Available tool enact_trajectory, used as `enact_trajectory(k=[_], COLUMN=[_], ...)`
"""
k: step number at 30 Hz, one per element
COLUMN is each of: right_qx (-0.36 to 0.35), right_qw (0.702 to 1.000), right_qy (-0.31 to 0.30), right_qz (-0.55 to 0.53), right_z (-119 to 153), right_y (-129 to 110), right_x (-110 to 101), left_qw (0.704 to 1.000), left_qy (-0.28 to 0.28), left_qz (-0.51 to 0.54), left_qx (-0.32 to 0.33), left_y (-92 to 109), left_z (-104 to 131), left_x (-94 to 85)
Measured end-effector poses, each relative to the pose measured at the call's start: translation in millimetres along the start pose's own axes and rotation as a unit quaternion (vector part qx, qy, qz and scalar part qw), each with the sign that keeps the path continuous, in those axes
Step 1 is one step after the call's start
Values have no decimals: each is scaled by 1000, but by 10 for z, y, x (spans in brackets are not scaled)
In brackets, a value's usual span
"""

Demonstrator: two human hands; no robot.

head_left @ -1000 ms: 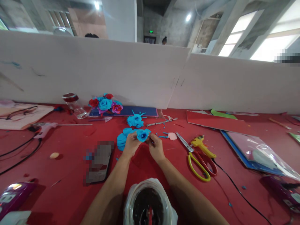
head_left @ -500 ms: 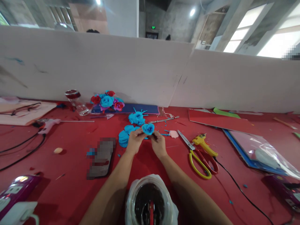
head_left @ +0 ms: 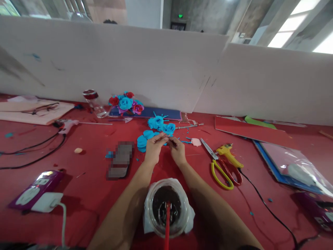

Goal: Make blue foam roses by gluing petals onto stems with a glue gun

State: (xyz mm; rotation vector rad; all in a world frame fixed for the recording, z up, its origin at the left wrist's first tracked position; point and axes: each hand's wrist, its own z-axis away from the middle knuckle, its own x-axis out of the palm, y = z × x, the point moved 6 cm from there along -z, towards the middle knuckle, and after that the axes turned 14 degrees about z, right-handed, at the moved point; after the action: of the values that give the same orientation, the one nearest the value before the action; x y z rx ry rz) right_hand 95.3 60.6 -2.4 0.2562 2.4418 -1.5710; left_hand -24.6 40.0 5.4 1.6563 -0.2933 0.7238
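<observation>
A: Grip?
B: Left hand (head_left: 153, 147) and right hand (head_left: 178, 148) both pinched closed on the blue flower's (head_left: 169, 128) near side; exact contact hidden.
A: Where's it sit?
B: Twelve o'clock of both hands.
A: Tip?
B: Light pressure, low pinch; don't crush it.

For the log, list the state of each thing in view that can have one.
Left hand: fingers pinched at the blue flower
Right hand: fingers curled; grip hidden
Blue flower: petals spread
Scissors: lying down, blades apparently together
Yellow glue gun: lying down, cord attached
Jar: open, red stick inside
Glass bottle: lid on
White adapter: apparently plugged into the purple power strip
Phone: lying flat, screen obscured
</observation>
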Motion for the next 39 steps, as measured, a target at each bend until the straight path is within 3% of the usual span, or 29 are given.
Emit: enact_trajectory(k=[5, 10, 16, 20, 25, 29, 34, 36, 39], right_qx=[-9, -9, -12, -19, -33, -27, -23, -21, -20], right_qw=[1000, 1000, 999, 999, 999, 999, 999, 998, 999], right_qy=[-17, -13, -6, -4, 1, -4, -5, -5, -1], right_qz=[-5, 14, 35, 45, 41, 40, 49, 54, 50], right_z=[26, 30, 24, 33, 31, 30, 40, 44, 45], right_y=[-77, -96, -110, -114, -117, -83, -99, -121, -138], right_x=[28, 23, 5, 5, -5, 2, 3, 1, -2], left_qw=[997, 991, 995, 987, 975, 975, 955, 953, 937], left_qy=[67, 129, 97, 105, 26, 57, 92, 66, 37], left_qz=[31, 42, 4, -117, -203, -208, -273, -279, -285], left_qx=[18, -10, 14, 31, 88, 61, 74, 103, 199], left_y=[11, -41, 34, 54, 117, 86, 105, 140, 270], left_z=[87, 60, 12, 44, 53, 53, 70, 67, 95], left_x=[-137, -286, -270, -272, -195, -282, -339, -285, -169])
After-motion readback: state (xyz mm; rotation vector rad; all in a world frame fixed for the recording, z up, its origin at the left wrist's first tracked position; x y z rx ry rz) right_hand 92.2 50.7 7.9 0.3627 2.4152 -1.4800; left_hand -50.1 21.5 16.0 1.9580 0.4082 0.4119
